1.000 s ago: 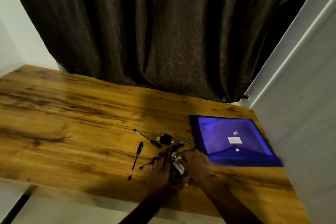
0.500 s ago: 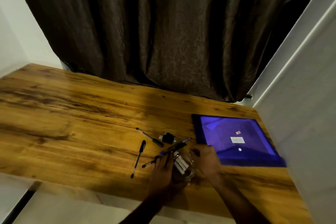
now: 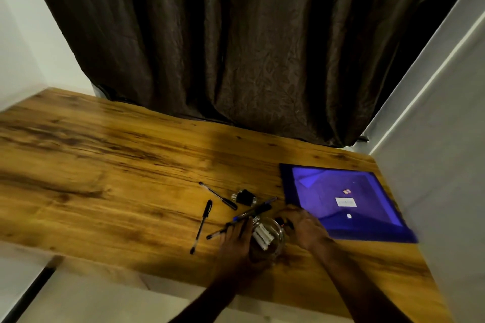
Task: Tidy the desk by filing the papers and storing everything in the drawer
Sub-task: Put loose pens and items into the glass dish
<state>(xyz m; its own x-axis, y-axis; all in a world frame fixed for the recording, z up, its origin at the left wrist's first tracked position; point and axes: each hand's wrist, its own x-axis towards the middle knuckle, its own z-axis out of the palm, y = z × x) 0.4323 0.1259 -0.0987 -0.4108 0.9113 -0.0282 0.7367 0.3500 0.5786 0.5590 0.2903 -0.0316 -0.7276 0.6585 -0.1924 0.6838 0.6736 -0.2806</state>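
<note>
Low and centre-right in the frame, our left hand (image 3: 236, 237) and right hand (image 3: 304, 228) cup a glass bowl (image 3: 267, 240) holding a white strip, perhaps staples. The glass could slip, or our left fingers could knock the pens (image 3: 252, 214) touching them. The blue folder (image 3: 341, 202) lies just right on the worktop (image 3: 105, 178).

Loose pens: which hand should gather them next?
Left. The left hand already lies against the pens, left of the glass bowl; the right hand sits on the bowl's far side by the blue folder.
</note>
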